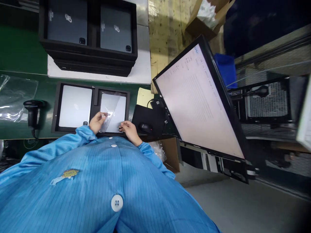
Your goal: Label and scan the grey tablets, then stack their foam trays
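A black foam tray [95, 97] in front of me holds two silver tablets, backs up. The left tablet [75, 106] lies in its recess with its camera at the lower right corner. Over the right tablet [119, 111] lies a sheet of clear plastic film [110, 118], partly lifted at its left side. My left hand [97, 122] pinches this film between thumb and fingers. At the lower right corner of the same tablet, my right hand [130, 131] has thumb and fingers closed together by the camera. What they hold, if anything, is too small to make out.
A stack of black foam trays [93, 48] with dark tablets stands behind. A barcode scanner [33, 115] and a clear bag [17, 94] lie left. To the right are a yellow note [145, 96], a mouse [145, 127] and a large tilted monitor [198, 100].
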A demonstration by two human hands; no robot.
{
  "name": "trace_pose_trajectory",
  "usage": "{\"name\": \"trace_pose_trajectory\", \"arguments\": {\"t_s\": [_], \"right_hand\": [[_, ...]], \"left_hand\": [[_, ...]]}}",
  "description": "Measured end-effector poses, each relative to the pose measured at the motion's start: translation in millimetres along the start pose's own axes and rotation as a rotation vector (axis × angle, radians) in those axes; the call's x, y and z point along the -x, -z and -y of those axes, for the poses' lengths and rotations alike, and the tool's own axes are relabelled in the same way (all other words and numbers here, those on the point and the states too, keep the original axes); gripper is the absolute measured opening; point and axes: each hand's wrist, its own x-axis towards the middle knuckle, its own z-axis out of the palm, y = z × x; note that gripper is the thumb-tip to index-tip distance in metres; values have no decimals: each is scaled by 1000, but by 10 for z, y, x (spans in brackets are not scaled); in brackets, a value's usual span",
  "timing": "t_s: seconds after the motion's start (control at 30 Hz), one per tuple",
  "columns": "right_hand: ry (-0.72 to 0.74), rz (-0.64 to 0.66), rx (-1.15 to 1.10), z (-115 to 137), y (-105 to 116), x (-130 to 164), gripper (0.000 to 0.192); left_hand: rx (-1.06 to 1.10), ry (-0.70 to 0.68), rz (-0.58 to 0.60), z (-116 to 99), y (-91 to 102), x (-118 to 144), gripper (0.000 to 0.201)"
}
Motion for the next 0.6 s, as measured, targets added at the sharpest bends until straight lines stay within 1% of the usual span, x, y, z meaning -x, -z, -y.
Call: {"name": "trace_pose_trajectory", "arguments": {"t_s": [0.03, 0.07, 0.13, 0.2, 0.3, 0.4, 0.43, 0.47, 0.5, 0.53, 0.57, 0.6], "right_hand": [[-40, 63, 12, 7, -55, -35, 18], [-67, 108, 23, 16, -119, -77, 16], [-93, 134, 50, 39, -261, -177, 12], [-109, 100, 83, 67, -401, -289, 11], [-149, 51, 124, 108, -560, -441, 14], [-131, 6, 184, 135, -639, -531, 23], [-110, -15, 211, 141, -651, -545, 24], [-90, -35, 236, 147, -658, -553, 24], [-77, -51, 257, 153, -662, -556, 25], [-72, -61, 273, 161, -663, -555, 25], [-71, -62, 283, 170, -663, -553, 26], [-72, -56, 288, 181, -664, -549, 26]], "left_hand": [[163, 60, -34, -4, 76, 34, 41], [279, 114, -56, -15, 139, 62, 46], [385, 176, -77, -45, 223, 99, 52], [415, 186, -70, -61, 254, 112, 54], [428, 185, -49, -23, 209, 114, 57], [386, 213, 5, 38, 133, 93, 55], [389, 227, 23, 40, 143, 72, 53], [408, 237, 27, 22, 193, 40, 52], [435, 233, 7, -17, 297, -3, 49], [457, 211, -40, -80, 462, -53, 46], [453, 171, -99, -166, 690, -107, 43], [419, 122, -160, -269, 973, -159, 43]]}}
